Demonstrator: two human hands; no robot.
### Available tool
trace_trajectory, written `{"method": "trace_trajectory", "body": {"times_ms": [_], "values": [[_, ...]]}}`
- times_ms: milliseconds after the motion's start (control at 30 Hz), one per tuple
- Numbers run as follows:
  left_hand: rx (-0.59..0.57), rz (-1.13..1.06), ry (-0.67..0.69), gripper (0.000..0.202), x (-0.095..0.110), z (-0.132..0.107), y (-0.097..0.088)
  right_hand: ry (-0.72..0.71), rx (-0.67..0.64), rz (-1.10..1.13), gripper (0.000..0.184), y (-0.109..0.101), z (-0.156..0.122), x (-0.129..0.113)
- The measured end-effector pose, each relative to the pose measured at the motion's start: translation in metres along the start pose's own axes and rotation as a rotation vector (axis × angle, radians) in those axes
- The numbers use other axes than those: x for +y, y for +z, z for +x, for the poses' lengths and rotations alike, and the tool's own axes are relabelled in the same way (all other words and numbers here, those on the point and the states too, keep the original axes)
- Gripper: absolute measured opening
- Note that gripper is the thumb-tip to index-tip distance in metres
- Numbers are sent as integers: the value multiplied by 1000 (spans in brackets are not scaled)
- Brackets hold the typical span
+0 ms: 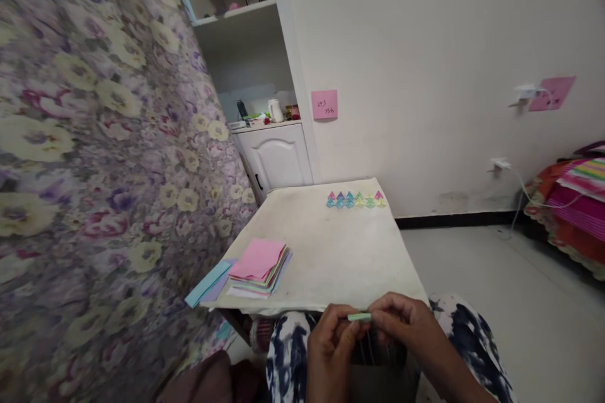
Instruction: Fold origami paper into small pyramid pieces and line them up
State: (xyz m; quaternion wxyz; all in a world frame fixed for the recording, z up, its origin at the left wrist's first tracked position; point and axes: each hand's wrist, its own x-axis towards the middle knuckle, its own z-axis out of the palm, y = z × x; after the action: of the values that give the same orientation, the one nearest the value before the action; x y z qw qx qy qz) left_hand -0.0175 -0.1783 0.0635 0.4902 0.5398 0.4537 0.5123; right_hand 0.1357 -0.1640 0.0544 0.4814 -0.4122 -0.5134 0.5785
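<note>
So there's a light blue paper strip (208, 283) on the left, next to a kinda messy stack of coloured paper (258, 261), pink on top. Then the left hand (331, 337), thumb and fingers pinching a small pale green paper strip (358, 317) by the near edge of the table (326, 245). Folded-paper shapes (357, 201) sit way back. Right hand (405, 321): fingers curled, tips closed on the green strip's right end.
</note>
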Motion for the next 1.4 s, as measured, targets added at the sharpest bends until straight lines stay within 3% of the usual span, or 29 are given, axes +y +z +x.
{"method": "trace_trajectory", "body": {"times_ms": [200, 567, 833, 1133, 1400], "values": [[97, 18, 49, 16, -2, -1, 4, -8, -12, -29, 25, 0, 1, -2], [109, -95, -30, 20, -3, -1, 13, -54, 1, -137, 17, 0, -1, -1], [86, -157, -96, 30, -3, 0, 15, -91, 106, -239, 14, 2, -5, -4], [119, -408, -261, 30, -7, 7, 13, -100, 10, 24, 21, -3, -5, 2], [96, -474, -273, 28, -12, 10, 17, -118, 35, 57, 15, 1, -3, -3]]}}
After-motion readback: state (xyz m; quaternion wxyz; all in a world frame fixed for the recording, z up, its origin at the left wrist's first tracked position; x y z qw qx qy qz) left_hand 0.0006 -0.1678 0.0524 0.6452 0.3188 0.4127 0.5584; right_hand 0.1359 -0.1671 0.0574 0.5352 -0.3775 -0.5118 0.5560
